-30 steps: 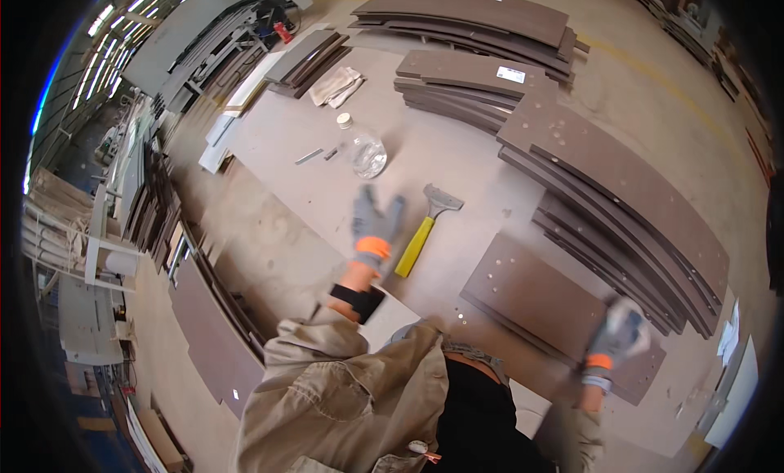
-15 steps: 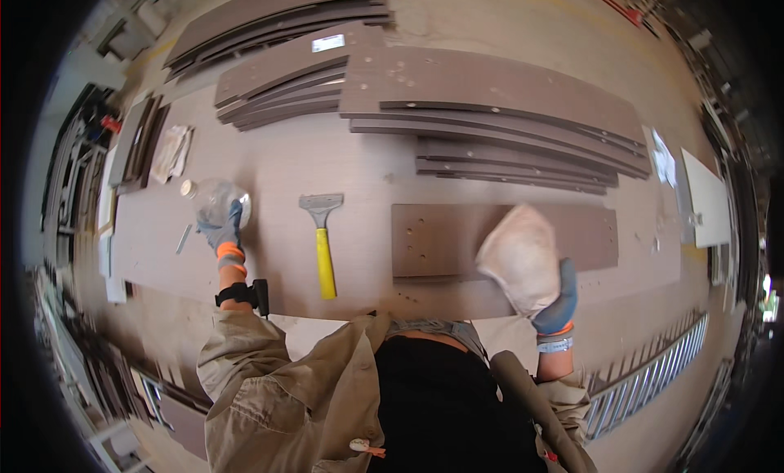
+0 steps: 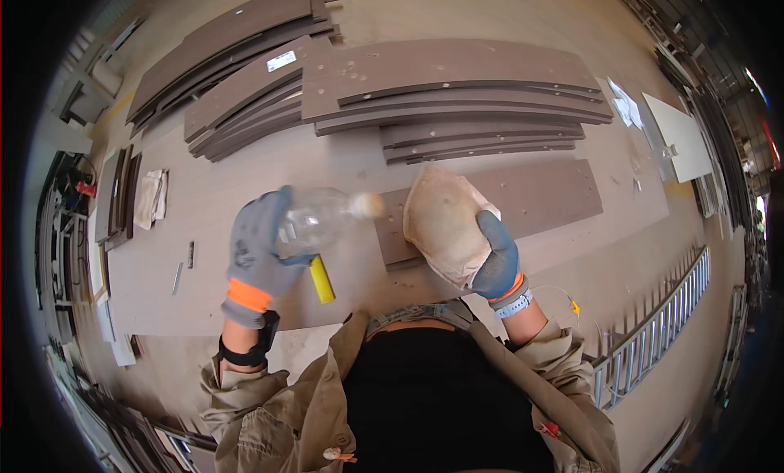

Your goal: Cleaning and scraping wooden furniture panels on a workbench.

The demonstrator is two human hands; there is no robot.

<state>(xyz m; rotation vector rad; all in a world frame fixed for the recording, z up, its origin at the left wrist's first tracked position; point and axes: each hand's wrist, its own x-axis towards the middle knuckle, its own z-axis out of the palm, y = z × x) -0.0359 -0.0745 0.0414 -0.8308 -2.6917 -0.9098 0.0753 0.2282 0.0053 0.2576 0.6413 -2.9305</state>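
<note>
My left hand (image 3: 260,238), in a grey-blue work glove with an orange cuff, grips a clear plastic bottle (image 3: 317,220). The bottle lies nearly level in the air, its pale cap end pointing right toward a folded whitish cloth (image 3: 445,220). That cloth is in my gloved right hand (image 3: 498,262), its broad side turned up. Cap and cloth are a small gap apart. Under the bottle, the yellow handle (image 3: 322,279) of a scraper shows on the table; its blade is hidden. Behind the cloth lies a single brown panel (image 3: 539,197) with small holes, partly covered from view.
Stacked brown panels (image 3: 457,69) fill the far side of the table, with another stack (image 3: 237,36) at far left. Another folded cloth (image 3: 150,198) lies at left, near a thin metal strip (image 3: 177,278). A ladder-like metal rack (image 3: 661,322) stands at lower right.
My left hand has brought the bottle rightward and turned its cap from left to right. My right hand has moved the cloth left, closer to the bottle. The view has shifted.
</note>
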